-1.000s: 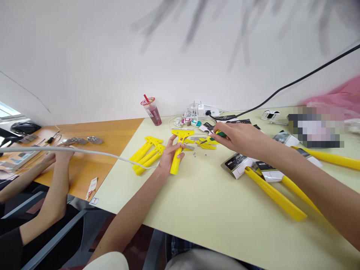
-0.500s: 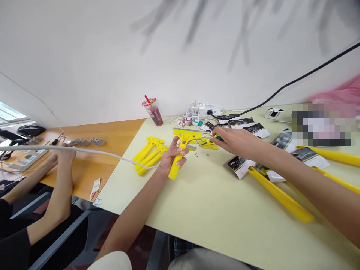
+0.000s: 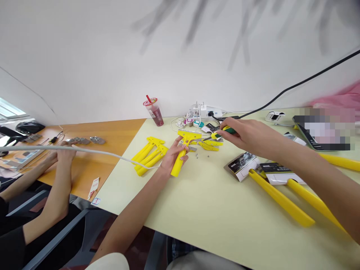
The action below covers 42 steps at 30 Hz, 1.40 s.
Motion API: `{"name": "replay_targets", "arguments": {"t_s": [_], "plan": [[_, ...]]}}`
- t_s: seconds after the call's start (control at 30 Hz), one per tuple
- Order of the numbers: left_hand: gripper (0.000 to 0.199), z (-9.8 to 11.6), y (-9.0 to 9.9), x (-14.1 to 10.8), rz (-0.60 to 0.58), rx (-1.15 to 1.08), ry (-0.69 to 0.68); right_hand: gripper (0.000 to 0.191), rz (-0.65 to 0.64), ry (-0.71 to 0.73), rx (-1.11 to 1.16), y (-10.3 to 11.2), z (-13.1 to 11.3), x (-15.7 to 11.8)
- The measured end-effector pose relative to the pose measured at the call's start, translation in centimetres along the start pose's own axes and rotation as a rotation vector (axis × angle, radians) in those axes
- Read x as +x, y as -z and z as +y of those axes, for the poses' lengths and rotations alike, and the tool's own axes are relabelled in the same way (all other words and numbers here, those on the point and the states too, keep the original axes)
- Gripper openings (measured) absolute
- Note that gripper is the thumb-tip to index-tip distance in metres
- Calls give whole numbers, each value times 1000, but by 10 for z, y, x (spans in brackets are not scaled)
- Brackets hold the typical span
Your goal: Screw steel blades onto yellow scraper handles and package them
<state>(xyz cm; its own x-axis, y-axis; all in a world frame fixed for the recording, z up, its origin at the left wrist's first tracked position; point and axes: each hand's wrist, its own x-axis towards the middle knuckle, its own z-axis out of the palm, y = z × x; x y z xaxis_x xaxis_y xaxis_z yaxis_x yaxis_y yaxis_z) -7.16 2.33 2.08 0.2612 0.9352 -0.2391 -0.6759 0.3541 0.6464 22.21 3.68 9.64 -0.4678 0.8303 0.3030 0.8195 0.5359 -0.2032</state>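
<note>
My left hand (image 3: 174, 158) is shut around the handle of a yellow plastic scraper (image 3: 179, 165), whose wide head points away from me and tilts right. My right hand (image 3: 244, 137) grips a green-and-yellow screwdriver (image 3: 226, 130), its tip hidden among the parts near the scraper head. Under it lie loose yellow scraper parts (image 3: 210, 144). Several tiny metal screws (image 3: 197, 154) sit just below them. A stack of yellow scrapers (image 3: 149, 157) lies left of my left hand. Long yellow scraper handles (image 3: 281, 198) and packaging cards (image 3: 242, 165) lie below my right forearm.
A pale yellow table (image 3: 197, 202) meets an orange table (image 3: 112, 131) on the left. Along the wall stand a power strip (image 3: 201, 112) and a plastic drink cup (image 3: 154, 112). A co-worker's hands (image 3: 63, 153) rest at left, beneath a white cable (image 3: 84, 150).
The scraper in my left hand has turned, with its head tilting further right. My right hand and the screwdriver have shifted slightly up and to the right.
</note>
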Motion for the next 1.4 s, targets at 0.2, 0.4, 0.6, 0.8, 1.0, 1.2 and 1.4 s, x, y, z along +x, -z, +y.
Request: {"name": "replay_targets", "arguments": {"t_s": [0.2,0.4,0.6,0.8,1.0,1.2,1.4], "plan": [[61,-12,-1,3,20,9,65,39,128,43,74,26,-7,-9],[55,-15,-5,0,-6,33,85,36,114,57,54,28,-13,-8],[53,-14,-5,-1,-12,36,99,38,72,26,41,20,-13,-5],[53,-16,-2,1,-34,29,92,38,70,26,40,17,-11,-6],[52,-17,2,3,-48,20,93,38,57,26,43,15,-9,-6],[52,-17,2,1,-54,13,96,39,70,41,33,16,-10,-6],[50,-17,1,2,-54,35,100,37,78,57,48,18,-12,-6]]}}
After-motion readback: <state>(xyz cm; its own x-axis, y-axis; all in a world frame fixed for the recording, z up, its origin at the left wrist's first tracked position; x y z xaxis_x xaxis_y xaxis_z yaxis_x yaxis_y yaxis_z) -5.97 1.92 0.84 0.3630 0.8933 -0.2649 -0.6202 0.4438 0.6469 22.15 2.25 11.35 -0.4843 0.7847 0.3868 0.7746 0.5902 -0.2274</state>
